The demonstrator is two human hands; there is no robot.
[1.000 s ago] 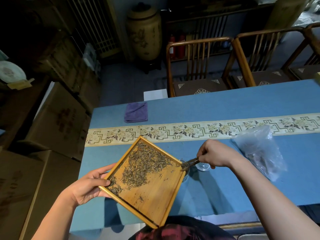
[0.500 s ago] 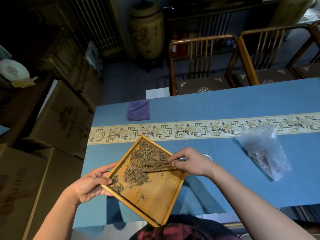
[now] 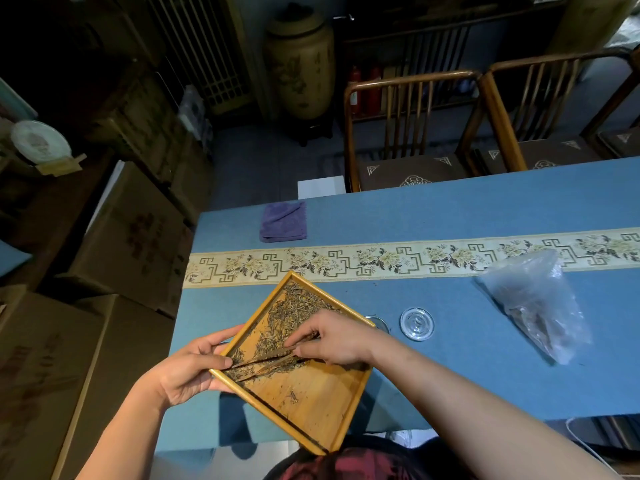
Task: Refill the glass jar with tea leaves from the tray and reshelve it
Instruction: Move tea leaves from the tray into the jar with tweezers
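Note:
A square bamboo tray is held tilted over the table's near edge, one corner pointing away from me. My left hand grips its left corner, thumb on the rim. Dark tea leaves lie piled in the tray's upper half. My right hand holds wooden tongs whose tips reach across the leaves to the left rim. The glass jar shows only as a bit of rim behind the tray's right corner. Its round glass lid lies flat on the cloth just right of it.
A blue tablecloth with a floral runner covers the table. A folded purple cloth lies at the far left, a clear plastic bag at the right. Wooden chairs stand behind; cardboard boxes are stacked to the left.
My right hand has swung the tongs from over the jar leftward across the tray, so their tips now lie at the left rim among the leaves. The left hand keeps its grip.

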